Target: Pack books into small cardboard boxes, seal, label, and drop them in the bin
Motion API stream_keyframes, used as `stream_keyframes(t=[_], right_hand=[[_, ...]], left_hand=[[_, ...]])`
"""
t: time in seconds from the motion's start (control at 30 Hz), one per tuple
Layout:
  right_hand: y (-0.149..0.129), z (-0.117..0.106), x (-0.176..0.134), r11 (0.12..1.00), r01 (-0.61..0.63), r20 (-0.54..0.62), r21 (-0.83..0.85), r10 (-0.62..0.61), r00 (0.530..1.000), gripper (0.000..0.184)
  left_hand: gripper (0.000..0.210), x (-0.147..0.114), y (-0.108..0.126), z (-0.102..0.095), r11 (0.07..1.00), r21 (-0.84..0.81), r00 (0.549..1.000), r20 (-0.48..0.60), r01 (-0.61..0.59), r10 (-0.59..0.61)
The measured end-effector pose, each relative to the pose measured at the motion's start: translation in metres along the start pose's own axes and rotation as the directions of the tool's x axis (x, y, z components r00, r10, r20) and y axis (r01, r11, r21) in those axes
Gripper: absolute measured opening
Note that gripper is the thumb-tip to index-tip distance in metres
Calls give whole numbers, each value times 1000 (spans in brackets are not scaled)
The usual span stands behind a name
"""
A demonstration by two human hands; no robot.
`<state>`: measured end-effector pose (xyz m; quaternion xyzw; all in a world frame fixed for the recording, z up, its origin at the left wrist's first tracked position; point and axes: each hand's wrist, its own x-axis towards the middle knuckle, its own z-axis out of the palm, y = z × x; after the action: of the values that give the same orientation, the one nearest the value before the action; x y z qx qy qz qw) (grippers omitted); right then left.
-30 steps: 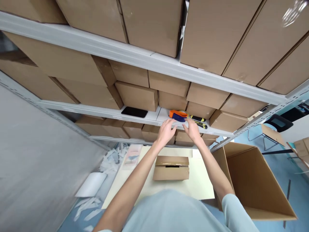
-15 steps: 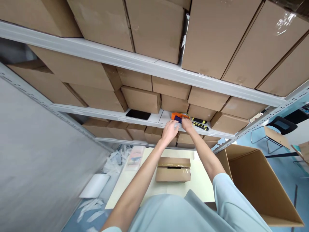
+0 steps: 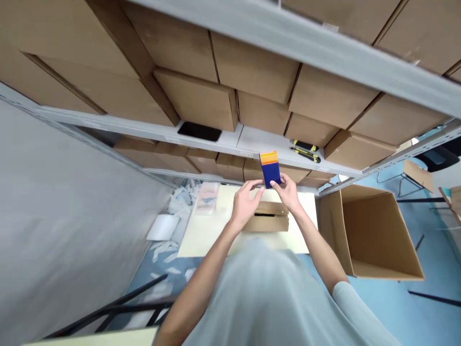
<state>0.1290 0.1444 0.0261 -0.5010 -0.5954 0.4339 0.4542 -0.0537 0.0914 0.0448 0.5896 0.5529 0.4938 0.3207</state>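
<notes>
A dark blue and orange tape dispenser (image 3: 271, 172) is held up in front of the shelf edge, its orange-yellow end uppermost. My right hand (image 3: 287, 193) grips its lower right side, with the thumb on the near face. Just left of it is my left hand (image 3: 248, 201), thumb and fingers apart and fingertips close to the dispenser's lower edge; whether they touch it I cannot tell. Below both hands, a taped cardboard box (image 3: 268, 223) lies on the pale tabletop (image 3: 212, 235), partly covered by my hands.
Two black and yellow utility knives (image 3: 306, 150) and a black phone (image 3: 199, 131) lie on the middle shelf (image 3: 259, 140). Cardboard boxes (image 3: 264, 113) fill the racks. A large open carton (image 3: 382, 230) stands at the right. Paper scraps (image 3: 182, 202) and a white roll (image 3: 163, 227) are at the left.
The tape dispenser has left the shelf, lifted toward me in my right hand. My left hand has drawn back with it. The view has shifted closer to the middle shelf.
</notes>
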Motion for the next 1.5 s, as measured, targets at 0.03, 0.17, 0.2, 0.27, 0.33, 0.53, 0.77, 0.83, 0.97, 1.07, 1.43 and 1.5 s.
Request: stream_keyframes(t=[0.03,0.17,0.2,0.27,0.33,0.53,0.77,0.83,0.97,1.07,1.43,1.5], right_hand=[[0,3,-18,995,-49,23,82,47,999,58],[-2,13,-71,945,-213,94,247,196,976,63],[-3,14,-80,937,-236,105,256,215,971,63],[-4,17,-93,929,-261,128,261,234,964,62],[-4,20,-103,928,-263,138,264,233,963,61],[-2,28,-125,926,-267,139,266,238,961,60],[-1,39,-136,910,-349,199,222,308,930,64],[-3,39,-137,922,-339,196,188,303,932,63],[-17,32,-143,962,-258,196,85,238,951,54],[-30,24,-149,983,-179,235,-32,181,955,46],[-42,1,-166,871,285,387,-401,-120,914,22],[-41,-2,-168,850,340,405,-403,-168,899,16]], left_hand=[[27,-12,2,0,1000,-22,1000,-4,17,-17],[21,-50,5,5,979,-126,986,-21,161,-165],[21,-57,5,6,966,-158,977,-24,207,-213],[23,-71,4,8,938,-207,956,-29,279,-291],[26,-81,4,8,918,-230,940,-31,324,-339],[40,-94,-6,-4,863,-277,905,74,422,-418],[43,-110,-12,-17,877,-223,900,204,426,-385],[38,-112,-4,-25,895,-184,907,202,406,-369],[38,-104,15,-52,951,-106,956,69,291,-285],[43,-90,30,-74,981,-81,984,-20,178,-180],[20,-76,57,-103,995,66,976,210,-74,58],[19,-78,56,-106,995,54,970,234,-79,64]])
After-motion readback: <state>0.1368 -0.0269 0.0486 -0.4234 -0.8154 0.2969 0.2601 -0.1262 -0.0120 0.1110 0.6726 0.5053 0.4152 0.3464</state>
